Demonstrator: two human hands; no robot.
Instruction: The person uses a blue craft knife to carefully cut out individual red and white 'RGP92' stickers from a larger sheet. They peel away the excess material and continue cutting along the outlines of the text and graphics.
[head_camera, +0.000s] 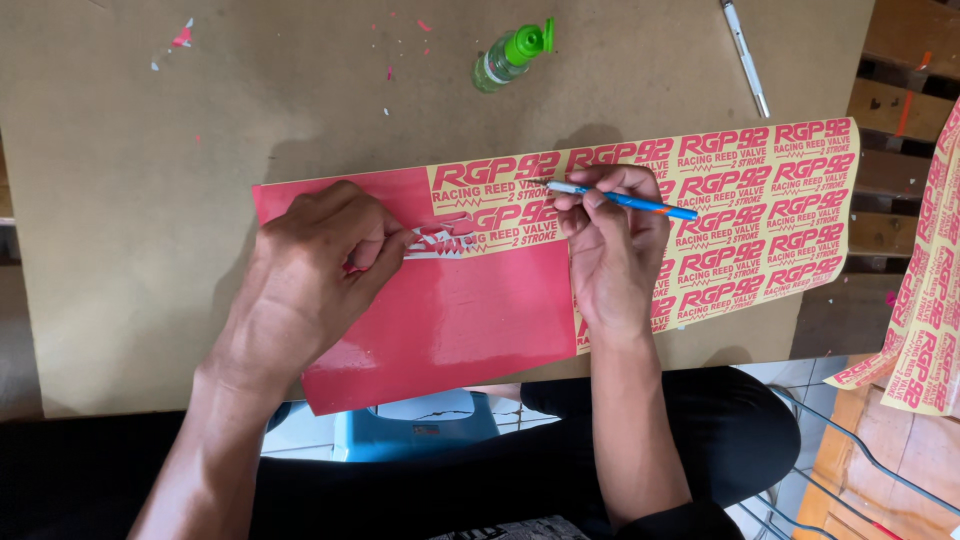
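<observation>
One long sheet of red vinyl sticker material with yellow printed panels (700, 215) is laid flat across the brown cardboard-covered surface (130, 200), its left part stripped to plain glossy red and hanging slightly over the near edge. A thin strip of peeled red vinyl waste (440, 240) is pinched between the thumb and fingers of the left hand (315, 265), so that grip is closed on the strip, just left of the sheet's middle. A slim blue-and-white craft knife (625, 200) is held in the right hand (610, 245), the fingers closed around its shaft like a pen, with the tip pointing left and resting on the yellow lettering near the sheet's upper edge. Both hands are placed on the sheet, near each other but apart.

Beyond the sheet, a small clear bottle with a green cap (508, 55) is seen lying on its side on the surface, and a white pen-shaped tool (745, 55) lies to the right of it. Small red scraps (182, 38) are scattered at the far left. More printed sticker sheets (925, 330) are draped at the right edge.
</observation>
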